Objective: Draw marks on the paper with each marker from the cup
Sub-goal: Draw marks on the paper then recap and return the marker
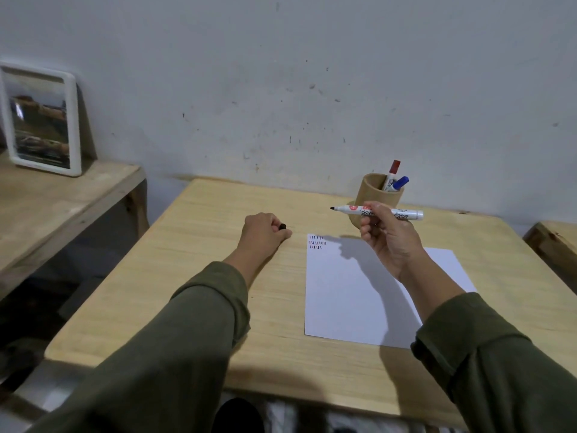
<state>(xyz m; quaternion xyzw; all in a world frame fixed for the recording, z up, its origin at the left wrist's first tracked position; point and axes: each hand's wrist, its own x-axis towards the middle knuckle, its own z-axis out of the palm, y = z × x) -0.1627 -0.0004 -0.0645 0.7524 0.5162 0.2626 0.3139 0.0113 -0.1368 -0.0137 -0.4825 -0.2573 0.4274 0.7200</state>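
Note:
My right hand (385, 239) holds an uncapped black marker (352, 210) level in the air, tip pointing left, above the top of the white paper (349, 295). The paper lies on the wooden table (193, 276) and bears three short rows of small marks (317, 242) in its top left corner. My left hand (263, 234) rests on the table left of the paper, closed around the black cap (283, 226). Behind my right hand stands a wooden cup (371, 190) with a red marker (392, 173) and a blue marker (400, 183) in it.
A white-framed picture (40, 120) leans against the wall on a lower wooden bench (62, 198) to the left. Another wooden piece (555, 245) shows at the right edge. The wall runs right behind the table.

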